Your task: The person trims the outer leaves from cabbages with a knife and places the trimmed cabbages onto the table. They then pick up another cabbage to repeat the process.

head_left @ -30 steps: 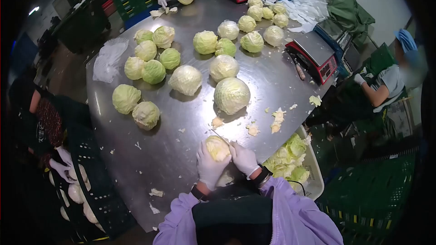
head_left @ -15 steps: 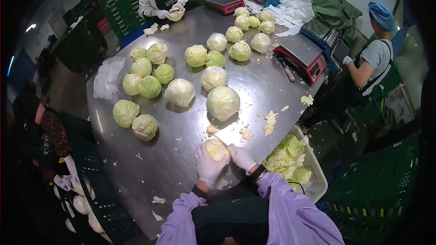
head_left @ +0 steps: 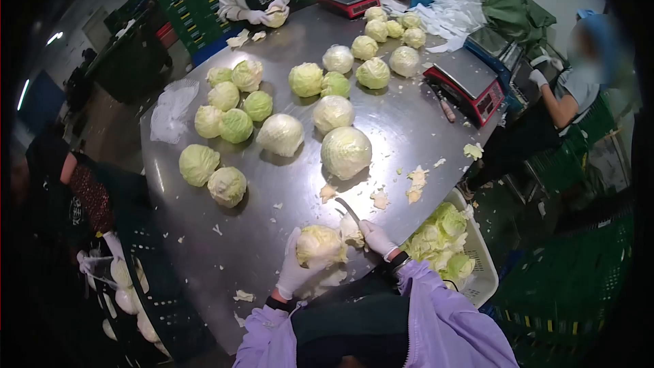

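At the near edge of the steel table, my left hand [head_left: 294, 267] in a white glove is closed around the left side of a trimmed cabbage [head_left: 319, 245]. The gloved right hand [head_left: 378, 240] grips a knife [head_left: 347, 209], its narrow curved blade pointing up and left over the table. Between the blade and the cabbage is a pale cut-off cabbage piece [head_left: 351, 232]. The knife's handle is hidden in my fingers. Just beyond lie a large whole cabbage [head_left: 346, 153] and several leaf scraps [head_left: 379, 200].
Several cabbages [head_left: 236, 126] stand across the steel table [head_left: 272, 211]. Right of me is a white basket [head_left: 485, 274] of leaves. Red scales [head_left: 470, 95] sit at the right edge. Co-workers stand at the far side and right; a person with a dark crate [head_left: 160, 300] is at left.
The knife has come away from the cabbage to the right, and a cut piece now shows beside it. My left hand has shifted left and turned the cabbage.
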A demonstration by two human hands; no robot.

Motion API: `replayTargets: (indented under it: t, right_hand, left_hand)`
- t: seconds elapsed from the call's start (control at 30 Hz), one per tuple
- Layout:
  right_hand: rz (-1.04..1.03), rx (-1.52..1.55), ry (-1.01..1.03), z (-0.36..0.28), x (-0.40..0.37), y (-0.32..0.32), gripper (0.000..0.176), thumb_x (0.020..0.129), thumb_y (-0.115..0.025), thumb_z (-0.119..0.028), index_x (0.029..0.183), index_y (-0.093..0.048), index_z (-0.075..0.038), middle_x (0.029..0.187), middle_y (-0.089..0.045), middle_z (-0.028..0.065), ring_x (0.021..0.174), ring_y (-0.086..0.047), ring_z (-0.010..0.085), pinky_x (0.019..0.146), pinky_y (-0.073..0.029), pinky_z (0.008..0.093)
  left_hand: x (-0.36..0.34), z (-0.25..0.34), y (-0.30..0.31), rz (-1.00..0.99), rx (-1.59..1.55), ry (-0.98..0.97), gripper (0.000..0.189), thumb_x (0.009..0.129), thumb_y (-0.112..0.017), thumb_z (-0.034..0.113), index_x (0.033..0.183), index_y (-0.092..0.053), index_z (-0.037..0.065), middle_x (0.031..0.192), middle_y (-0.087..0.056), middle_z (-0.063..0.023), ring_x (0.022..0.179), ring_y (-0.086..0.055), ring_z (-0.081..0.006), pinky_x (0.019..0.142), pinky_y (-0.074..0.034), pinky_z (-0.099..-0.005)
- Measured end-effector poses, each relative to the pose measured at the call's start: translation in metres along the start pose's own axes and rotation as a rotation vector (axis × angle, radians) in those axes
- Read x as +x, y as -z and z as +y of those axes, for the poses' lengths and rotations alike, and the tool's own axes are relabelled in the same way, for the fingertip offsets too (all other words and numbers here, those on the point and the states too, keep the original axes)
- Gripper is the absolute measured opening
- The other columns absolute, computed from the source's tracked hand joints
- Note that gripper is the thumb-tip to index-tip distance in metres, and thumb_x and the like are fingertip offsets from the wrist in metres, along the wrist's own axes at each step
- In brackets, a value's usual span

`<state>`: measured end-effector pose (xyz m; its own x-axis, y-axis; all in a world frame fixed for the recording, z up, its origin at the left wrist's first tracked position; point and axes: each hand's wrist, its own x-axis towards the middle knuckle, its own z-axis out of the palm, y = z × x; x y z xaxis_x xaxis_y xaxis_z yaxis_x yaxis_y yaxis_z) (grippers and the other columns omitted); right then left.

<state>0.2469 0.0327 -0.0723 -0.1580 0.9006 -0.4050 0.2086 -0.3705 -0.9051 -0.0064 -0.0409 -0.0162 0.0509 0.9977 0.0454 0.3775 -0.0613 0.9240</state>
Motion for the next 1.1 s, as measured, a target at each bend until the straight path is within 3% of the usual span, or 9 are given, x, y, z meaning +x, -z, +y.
replayTargets:
  t: [0.1, 0.23, 0.33, 0.4, 0.43, 0.5, 0.63, 0.97, 1.1]
  right_hand:
    - [-0.143, 0.266, -0.181, -0.015, -0.004, 0.013, 0.032, 0.1, -0.039, -0.031, 0.09, -0.057, -0.005, 0.058, -0.051, 0.0032, 0.041, -0.046, 0.0116, 0.042, -0.04, 0.0273]
    - [-0.069, -0.307, 0.112, -0.032, -0.01, 0.021, 0.029, 0.099, -0.045, -0.029, 0.111, -0.058, -0.006, 0.067, -0.06, 0.0077, 0.046, -0.054, 0.0148, 0.045, -0.043, 0.0277]
    - [0.043, -0.496, 0.363, -0.057, -0.022, 0.019, 0.036, 0.098, -0.048, -0.029, 0.126, -0.052, -0.007, 0.078, -0.064, 0.0149, 0.054, -0.061, 0.0221, 0.052, -0.048, 0.0332]
    - [0.123, -0.52, 0.543, -0.083, -0.034, 0.01, 0.039, 0.097, -0.05, -0.029, 0.13, -0.05, -0.007, 0.093, -0.066, 0.0212, 0.074, -0.067, 0.034, 0.067, -0.052, 0.0383]
    - [0.031, -0.539, 0.378, -0.087, -0.039, 0.004, 0.042, 0.096, -0.05, -0.03, 0.131, -0.049, -0.007, 0.1, -0.065, 0.0221, 0.087, -0.065, 0.0372, 0.073, -0.052, 0.0401]
    - [0.033, -0.568, 0.551, -0.092, -0.047, -0.015, 0.048, 0.094, -0.052, -0.033, 0.134, -0.045, -0.008, 0.107, -0.064, 0.0203, 0.092, -0.063, 0.0367, 0.076, -0.051, 0.043]
    - [-0.078, -0.695, 0.562, -0.09, -0.045, -0.043, 0.05, 0.092, -0.053, -0.035, 0.132, -0.045, -0.006, 0.109, -0.063, 0.0207, 0.097, -0.062, 0.0364, 0.079, -0.05, 0.0441]
    - [-0.097, -0.961, 0.44, -0.109, -0.031, -0.042, 0.031, 0.084, -0.058, -0.031, 0.103, -0.06, -0.007, 0.087, -0.067, 0.0169, 0.075, -0.065, 0.0344, 0.064, -0.052, 0.045]
    - [-0.192, -0.844, 0.443, -0.111, -0.03, -0.02, 0.027, 0.083, -0.059, -0.027, 0.099, -0.063, -0.005, 0.083, -0.066, 0.0169, 0.074, -0.065, 0.0355, 0.065, -0.051, 0.046]
  left_hand:
    - [-0.021, -0.006, 0.028, -0.088, -0.289, 0.141, 0.107, 0.066, -0.085, 0.017, 0.146, -0.016, 0.0, 0.144, -0.033, -0.0168, 0.131, -0.037, -0.0266, 0.109, -0.033, -0.0379]
    - [-0.029, -0.006, 0.033, -0.104, -0.583, 0.26, 0.115, 0.066, -0.086, 0.017, 0.148, -0.006, 0.002, 0.145, -0.031, -0.0147, 0.13, -0.038, -0.0253, 0.108, -0.034, -0.0382]
    - [-0.017, 0.013, 0.005, 0.135, -0.182, 0.233, 0.112, 0.065, -0.087, 0.027, 0.144, -0.014, -0.001, 0.14, -0.033, -0.0186, 0.129, -0.037, -0.0267, 0.106, -0.035, -0.039]
    - [-0.009, 0.023, 0.0, 0.131, -0.106, 0.237, 0.11, 0.066, -0.086, 0.031, 0.144, -0.016, -0.002, 0.14, -0.033, -0.0197, 0.13, -0.037, -0.0288, 0.107, -0.034, -0.039]
    - [-0.006, 0.027, -0.002, 0.128, -0.022, 0.244, 0.108, 0.066, -0.085, 0.035, 0.143, -0.018, -0.003, 0.14, -0.033, -0.0209, 0.13, -0.036, -0.0309, 0.107, -0.034, -0.039]
    - [-0.003, 0.034, -0.005, 0.068, 0.123, 0.163, 0.107, 0.066, -0.084, 0.038, 0.142, -0.021, -0.003, 0.14, -0.033, -0.0219, 0.13, -0.036, -0.0336, 0.107, -0.034, -0.0392]
    - [0.001, 0.037, -0.009, -0.019, 0.327, 0.122, 0.105, 0.066, -0.081, 0.045, 0.142, -0.025, -0.003, 0.139, -0.034, -0.0235, 0.13, -0.035, -0.0387, 0.106, -0.035, -0.0398]
    - [0.014, 0.049, 0.006, -0.174, 0.306, 0.248, 0.1, 0.065, -0.08, 0.045, 0.14, -0.031, -0.001, 0.135, -0.038, -0.0215, 0.128, -0.037, -0.0378, 0.106, -0.034, -0.0393]
    - [0.013, 0.033, 0.014, -0.22, 0.317, 0.082, 0.098, 0.065, -0.08, 0.043, 0.141, -0.034, 0.003, 0.139, -0.038, -0.0198, 0.13, -0.036, -0.0365, 0.107, -0.033, -0.0388]
